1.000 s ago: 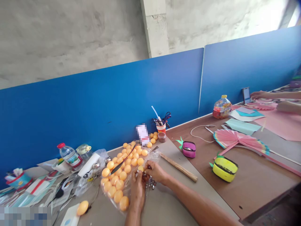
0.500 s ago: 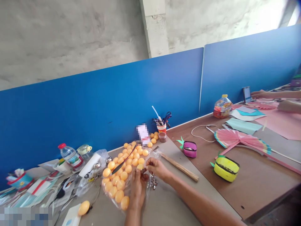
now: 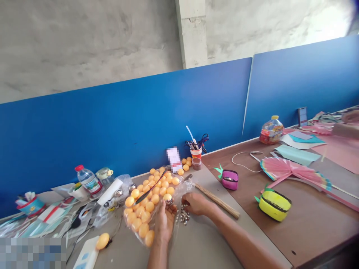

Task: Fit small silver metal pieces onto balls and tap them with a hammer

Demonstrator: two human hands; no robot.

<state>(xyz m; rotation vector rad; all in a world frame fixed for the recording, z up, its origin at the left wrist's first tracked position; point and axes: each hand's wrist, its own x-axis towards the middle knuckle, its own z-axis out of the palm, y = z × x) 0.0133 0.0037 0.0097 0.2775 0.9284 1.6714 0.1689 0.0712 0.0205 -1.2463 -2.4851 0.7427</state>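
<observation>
My left hand (image 3: 165,220) is turned palm up with its fingers curled. It holds an orange ball (image 3: 167,196) with shiny silver pieces (image 3: 169,202) on its near side. Just right of it, my right hand (image 3: 195,203) reaches down with fingertips pressed together at a small pile of silver beads (image 3: 184,216). Whether a bead is between those fingertips is hidden. A clear plastic bag (image 3: 179,192) lies around the beads. Many more orange balls (image 3: 145,216) are spread to the left, with a dark slim tool (image 3: 144,196) across them.
A bundle of thin sticks (image 3: 218,201) lies beyond my right forearm. Purple (image 3: 230,180) and yellow (image 3: 275,205) lantern-like crafts and a pink paper fan (image 3: 291,170) are to the right. Bottles (image 3: 91,184) and cluttered supplies fill the left. A co-worker's arm (image 3: 346,130) shows at far right.
My right hand has moved away from the ball, down and to the right to the silver beads. My left hand has stayed with the ball. The view has shifted slightly.
</observation>
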